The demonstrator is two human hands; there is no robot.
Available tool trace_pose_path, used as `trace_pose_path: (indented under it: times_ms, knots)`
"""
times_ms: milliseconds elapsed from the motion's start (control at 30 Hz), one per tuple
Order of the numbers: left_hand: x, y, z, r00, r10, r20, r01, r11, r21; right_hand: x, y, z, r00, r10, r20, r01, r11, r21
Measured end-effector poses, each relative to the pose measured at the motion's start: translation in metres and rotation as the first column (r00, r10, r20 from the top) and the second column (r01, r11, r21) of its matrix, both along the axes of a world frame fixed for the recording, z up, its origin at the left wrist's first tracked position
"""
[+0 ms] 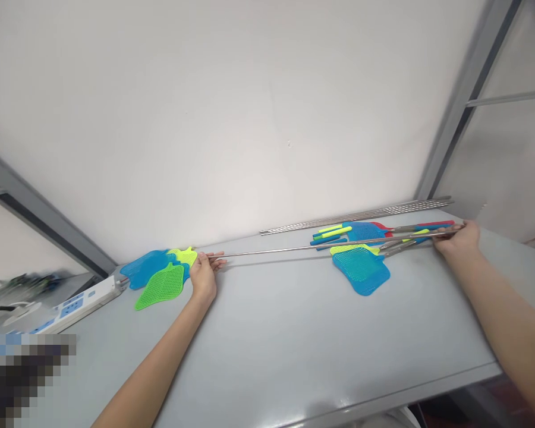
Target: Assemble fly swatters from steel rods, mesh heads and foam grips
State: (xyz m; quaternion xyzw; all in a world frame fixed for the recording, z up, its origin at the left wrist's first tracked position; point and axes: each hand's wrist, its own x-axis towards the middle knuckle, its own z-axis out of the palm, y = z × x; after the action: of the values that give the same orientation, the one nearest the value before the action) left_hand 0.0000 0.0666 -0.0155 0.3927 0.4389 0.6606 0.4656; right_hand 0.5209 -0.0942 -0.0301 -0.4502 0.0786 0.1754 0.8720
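Note:
A long, thin metal telescopic rod (267, 251) is stretched level between my two hands, above the grey shelf. My left hand (205, 274) pinches its thin left end, with some fingers extended. At the thicker right end, my right hand (457, 236) has its fingers wrapped around it. Beside my left hand lie loose fly swatter heads: blue (145, 268), green (163, 287) and yellow (183, 256). Below the rod on the right rest assembled fly swatters, including a blue one (363, 273) in front. Several blue and yellow-green handle sleeves (332, 233) lie behind the rod.
A bundle of bare metal rods (365, 217) lies along the white back wall (249, 119). On the left sits a white power strip (89, 302). Grey metal posts (463, 107) frame the grey shelf (276, 345) on both sides.

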Motion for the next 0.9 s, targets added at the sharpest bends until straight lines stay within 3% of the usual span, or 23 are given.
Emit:
trace_pose_path:
  times_ms: [167,300,467,600,900]
  knots:
    - [0.005,-0.005,0.000,0.989,-0.062,-0.131,0.070,0.996,0.061,0.005,-0.009,-0.002,0.993,0.044,-0.113,-0.016,0.971,0.239]
    - [-0.008,-0.003,0.011,0.948,-0.079,-0.308,0.121,0.985,0.121,0.007,-0.010,-0.005,0.990,0.081,-0.120,-0.033,0.934,0.355]
    - [-0.030,-0.006,0.031,0.818,-0.161,-0.552,0.259,0.960,0.104,0.015,-0.014,-0.009,0.985,0.124,-0.117,-0.056,0.883,0.467]
    - [-0.037,-0.012,0.041,0.699,-0.164,-0.696,0.302,0.950,0.080,0.023,-0.015,-0.013,0.982,0.138,-0.126,-0.054,0.854,0.518]
    - [-0.033,-0.015,0.029,0.503,-0.180,-0.845,0.367,0.930,0.020,0.029,-0.020,-0.019,0.980,0.152,-0.131,-0.041,0.789,0.613]
